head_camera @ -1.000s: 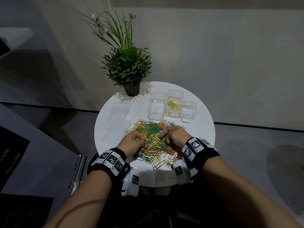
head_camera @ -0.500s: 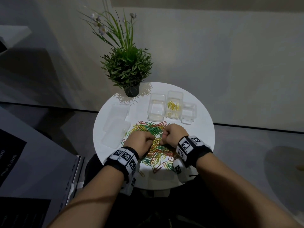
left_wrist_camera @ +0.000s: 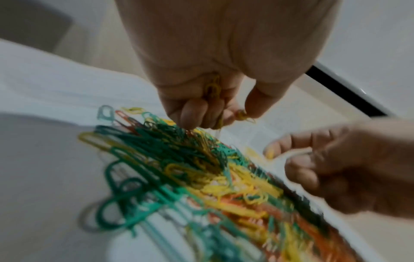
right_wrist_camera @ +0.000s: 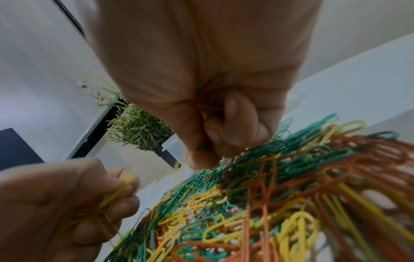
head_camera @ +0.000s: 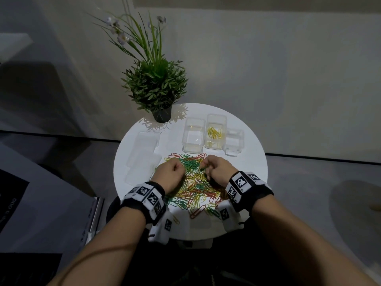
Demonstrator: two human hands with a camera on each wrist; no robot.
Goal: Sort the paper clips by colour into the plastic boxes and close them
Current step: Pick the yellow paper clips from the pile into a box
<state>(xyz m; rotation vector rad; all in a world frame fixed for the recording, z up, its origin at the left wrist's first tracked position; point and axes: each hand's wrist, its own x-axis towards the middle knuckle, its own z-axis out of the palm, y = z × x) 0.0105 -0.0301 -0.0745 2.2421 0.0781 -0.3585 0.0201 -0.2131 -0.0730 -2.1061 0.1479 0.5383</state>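
A pile of green, yellow and red paper clips (head_camera: 195,184) lies in the middle of the round white table (head_camera: 247,172). My left hand (head_camera: 175,167) hovers over the pile's left side, its fingers (left_wrist_camera: 192,113) curled round several yellow clips (left_wrist_camera: 211,88). My right hand (head_camera: 206,165) is over the pile's far right part, fingers curled round a few clips in the palm, with a green clip (right_wrist_camera: 203,146) at the thumb. Behind the pile stand three open clear boxes: the left box (head_camera: 193,129), the middle box (head_camera: 216,120) with yellow clips in it, and a smaller right box (head_camera: 234,137).
Clear plastic lids (head_camera: 144,157) lie on the table's left side. A potted plant (head_camera: 156,87) stands at the far left edge, close behind the boxes. A few stray clips (head_camera: 198,211) lie near the front edge. A grey wall is right behind the table.
Both hands have stayed over the pile, fists curled. The left hand has shifted slightly forward and toward the right hand; the right hand's fingers have kept picking at the far edge.
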